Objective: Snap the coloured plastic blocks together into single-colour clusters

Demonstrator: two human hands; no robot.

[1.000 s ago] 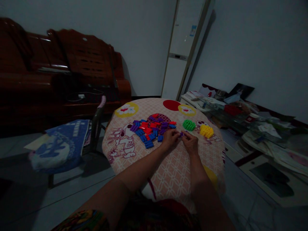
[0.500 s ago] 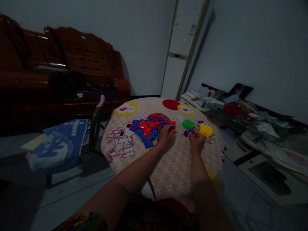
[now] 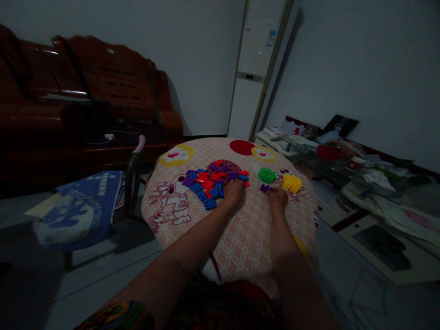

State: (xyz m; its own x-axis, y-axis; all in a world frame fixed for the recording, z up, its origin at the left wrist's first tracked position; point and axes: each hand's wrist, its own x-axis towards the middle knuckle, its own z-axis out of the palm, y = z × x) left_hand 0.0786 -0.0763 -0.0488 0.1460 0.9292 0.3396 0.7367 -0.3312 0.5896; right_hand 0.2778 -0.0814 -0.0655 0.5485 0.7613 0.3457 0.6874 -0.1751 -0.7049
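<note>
A pile of red, blue and purple plastic toy pieces (image 3: 206, 183) lies spread on the round table. At the pile's right edge is my left hand (image 3: 234, 191), its fingers curled down among the pieces; what they hold, if anything, is hidden. A blue piece (image 3: 244, 177) lies just beyond those fingertips. Farther right, my right hand (image 3: 277, 198) has its fingers closed at the near end of a small group of purple pieces (image 3: 265, 188). Behind it sits a green cluster of knobbly pieces (image 3: 267, 175), and a yellow cluster (image 3: 292, 183) is to its right.
A patterned cloth (image 3: 240, 238) covers the round table. On the left stands a chair (image 3: 132, 178) with a blue-and-white cloth bag (image 3: 85, 206) on its seat. A wooden sofa (image 3: 113, 87) is behind it. The cabinet (image 3: 371, 247) at right carries papers and clutter.
My left hand has lowered slightly left onto the pile's edge; a dark piece was at its fingertips before. My right hand has shifted slightly left and down beside the purple pieces. The view has shifted slightly.
</note>
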